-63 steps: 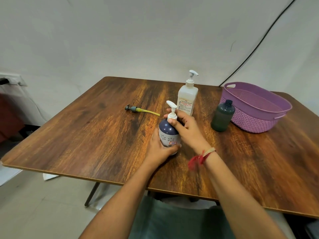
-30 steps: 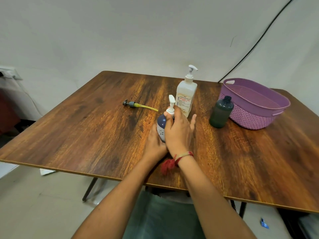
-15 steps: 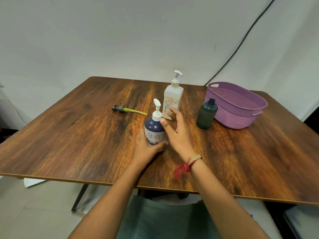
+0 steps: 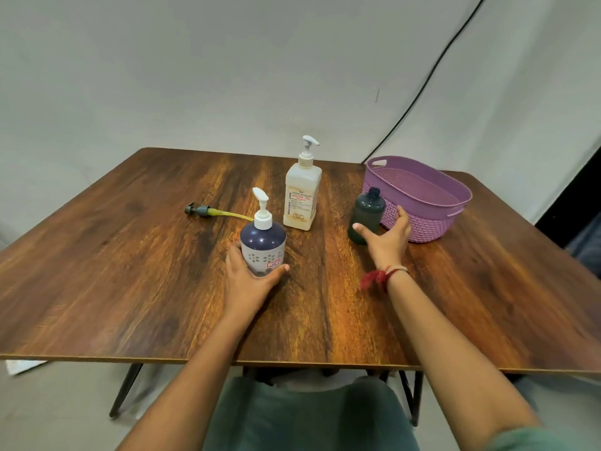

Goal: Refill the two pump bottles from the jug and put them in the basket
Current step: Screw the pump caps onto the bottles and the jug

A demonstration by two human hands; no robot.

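Two hands reach over the table [image 4: 130,271]. The left hand [image 4: 252,281] grips the base of the upright navy pump bottle [image 4: 262,242]. The right hand [image 4: 388,239] is spread wide around the dark green bottle [image 4: 366,216], just beside the purple basket [image 4: 422,219]. Farther back the white pump bottle [image 4: 302,200] stands with its nozzle pointing right. The loose pump [image 4: 201,210] lies flat, its tube pointing right.

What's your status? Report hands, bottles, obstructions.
Status: left hand grips blue pump bottle, pump fitted. Then right hand open at pumpless dark green bottle, beside basket. The loose pump lies on table, far left. Basket mouth unobstructed.
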